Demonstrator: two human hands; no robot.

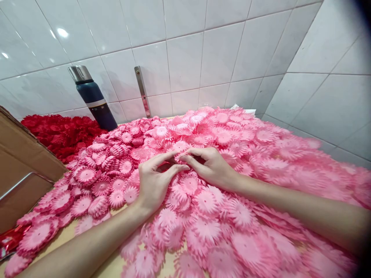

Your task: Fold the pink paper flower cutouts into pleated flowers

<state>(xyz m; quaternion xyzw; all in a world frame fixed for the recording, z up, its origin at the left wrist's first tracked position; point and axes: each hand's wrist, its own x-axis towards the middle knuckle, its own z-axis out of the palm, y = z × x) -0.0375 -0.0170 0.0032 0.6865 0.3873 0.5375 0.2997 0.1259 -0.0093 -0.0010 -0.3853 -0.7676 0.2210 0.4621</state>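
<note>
Both my hands meet over the middle of a wide heap of pink artificial flower petals, thin fringed discs with a small hole at the centre. Bent round with its thumb stretched toward the other hand, my left hand closes on a pink petal disc at the fingertips. Opposite it, my right hand pinches at the same disc, thumb and fingers together. The fingers partly cover what is held, so its lower edge is hidden. Tighter, curled pink flower pieces lie left of my left hand.
A pile of red petals lies at the back left, beside a dark blue bottle with a steel cap. A cardboard box stands at the left edge. White tiled wall closes off the back, with a metal strip on it.
</note>
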